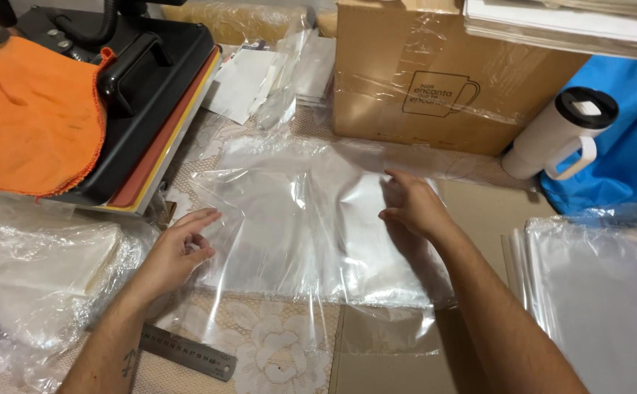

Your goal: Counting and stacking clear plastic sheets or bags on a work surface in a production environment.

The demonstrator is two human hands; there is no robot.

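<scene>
A large clear plastic bag [296, 219] lies flat on the lace-covered table in front of me. My left hand [180, 252] rests at the bag's left edge, fingers loosely curled and touching the plastic. My right hand [413, 208] lies on the bag's right part, fingers bent and pressing or pinching the film. Whether either hand actually grips the film is unclear.
A black heat press [140, 95] with an orange cloth [30, 117] stands at the left. A cardboard box [435, 73] sits behind, a white lidded mug [562, 135] to its right. A metal ruler [187, 352] lies near me; stacks of clear bags [603, 292] sit at right and left.
</scene>
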